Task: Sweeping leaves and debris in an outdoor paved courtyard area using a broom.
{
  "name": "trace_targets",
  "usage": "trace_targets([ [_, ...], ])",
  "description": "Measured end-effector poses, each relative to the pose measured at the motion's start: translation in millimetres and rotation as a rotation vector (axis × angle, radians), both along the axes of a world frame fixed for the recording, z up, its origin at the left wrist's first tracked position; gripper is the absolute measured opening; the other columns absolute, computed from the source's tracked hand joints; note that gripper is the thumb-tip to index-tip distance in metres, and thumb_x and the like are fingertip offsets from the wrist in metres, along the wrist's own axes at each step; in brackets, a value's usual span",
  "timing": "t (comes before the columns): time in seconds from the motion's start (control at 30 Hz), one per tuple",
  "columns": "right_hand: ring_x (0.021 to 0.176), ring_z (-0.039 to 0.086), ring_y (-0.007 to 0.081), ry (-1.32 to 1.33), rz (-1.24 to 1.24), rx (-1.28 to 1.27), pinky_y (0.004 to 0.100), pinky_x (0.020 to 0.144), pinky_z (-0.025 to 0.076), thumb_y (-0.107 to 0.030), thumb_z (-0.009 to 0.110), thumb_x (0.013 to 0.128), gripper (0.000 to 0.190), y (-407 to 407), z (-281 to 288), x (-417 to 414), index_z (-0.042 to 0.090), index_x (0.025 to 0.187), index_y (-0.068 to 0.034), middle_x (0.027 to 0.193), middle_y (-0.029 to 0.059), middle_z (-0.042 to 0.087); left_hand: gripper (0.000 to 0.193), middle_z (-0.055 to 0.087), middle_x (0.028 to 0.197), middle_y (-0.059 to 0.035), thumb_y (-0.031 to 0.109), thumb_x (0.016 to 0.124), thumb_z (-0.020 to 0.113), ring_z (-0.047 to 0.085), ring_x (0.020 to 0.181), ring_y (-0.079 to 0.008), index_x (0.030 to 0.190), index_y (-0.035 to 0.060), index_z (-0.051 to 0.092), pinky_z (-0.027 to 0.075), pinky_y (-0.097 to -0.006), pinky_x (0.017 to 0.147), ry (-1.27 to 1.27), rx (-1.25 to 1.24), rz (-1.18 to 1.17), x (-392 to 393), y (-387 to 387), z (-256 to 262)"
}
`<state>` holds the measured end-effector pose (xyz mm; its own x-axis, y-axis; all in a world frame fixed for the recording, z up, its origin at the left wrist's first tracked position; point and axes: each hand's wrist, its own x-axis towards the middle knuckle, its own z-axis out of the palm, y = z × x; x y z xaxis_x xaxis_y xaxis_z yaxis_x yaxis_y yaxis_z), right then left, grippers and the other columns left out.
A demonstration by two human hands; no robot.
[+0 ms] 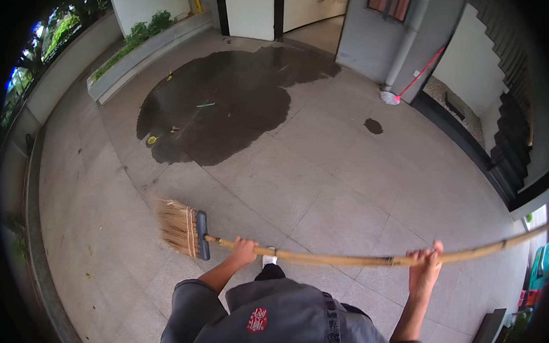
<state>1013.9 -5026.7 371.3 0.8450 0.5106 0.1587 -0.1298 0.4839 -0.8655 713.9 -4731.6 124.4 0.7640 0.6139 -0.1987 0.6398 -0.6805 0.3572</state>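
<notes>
A broom with a long bamboo handle (pixel 335 258) lies crosswise in front of my body. My left hand (pixel 245 251) is wrapped around the handle close to the broom head. Farther along the pole, my right hand (pixel 424 261) grips it, with the thumb upward. The straw bristles (pixel 178 227) point left from a dark grey head block (pixel 203 235), and their tips look blurred. Whether the bristles touch the tiled floor (pixel 301 200) I cannot tell. Beyond the broom spreads a large dark wet patch (pixel 222 105) holding a yellow leaf (pixel 152 140) and a pale green strip (pixel 205 105).
A mop with a red handle (pixel 421 72) leans by a grey drainpipe (pixel 406 44). Nearby is a small wet spot (pixel 374 126). A planter (pixel 137 57) borders the back left, and a doorway (pixel 315 33) opens behind the wet patch. Dark stairs (pixel 510 140) rise at right.
</notes>
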Motion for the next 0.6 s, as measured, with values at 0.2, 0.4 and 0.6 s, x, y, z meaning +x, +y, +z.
trace_targets([
  [0.2, 0.094, 0.057, 0.0264, -0.376, 0.702, -0.386, 0.0342, 0.084, 0.045, 0.001, 0.044, 0.080, 0.028, 166.8, 111.8, -24.7, 0.054, 0.105, 0.007, 0.103, 0.0190, 0.057, 0.020, 0.063, 0.080, -0.0149, 0.018, 0.068, 0.063, 0.061, 0.077, -0.0279, 0.085, 0.0078, 0.065, 0.046, -0.0359, 0.069, -0.424, -0.159, 0.537, 24.0, 146.7, 51.8],
  [0.4, 0.076, 0.046, 0.0226, -0.282, 1.327, 0.442, 0.0344, 0.071, 0.036, -0.016, 0.038, 0.089, 0.035, 236.2, 191.4, -97.6, 0.041, 0.120, 0.001, 0.080, 0.0133, 0.046, 0.018, 0.063, 0.074, -0.0117, 0.003, 0.066, 0.066, 0.061, 0.071, -0.0202, 0.083, 0.0011, 0.063, 0.046, -0.0306, 0.067, -0.781, -0.166, 0.615, 24.7, 217.0, 81.5],
  [0.6, 0.051, 0.046, 0.0172, -0.385, 1.115, 0.558, 0.0325, 0.057, 0.041, -0.025, 0.035, 0.091, 0.036, 274.1, 185.8, -90.7, 0.051, 0.111, 0.000, 0.059, 0.0071, 0.050, 0.020, 0.063, 0.073, -0.0109, 0.002, 0.065, 0.066, 0.060, 0.069, -0.0178, 0.084, 0.0000, 0.063, 0.046, -0.0295, 0.066, -0.752, -0.182, 0.652, 30.4, 238.2, 90.0],
])
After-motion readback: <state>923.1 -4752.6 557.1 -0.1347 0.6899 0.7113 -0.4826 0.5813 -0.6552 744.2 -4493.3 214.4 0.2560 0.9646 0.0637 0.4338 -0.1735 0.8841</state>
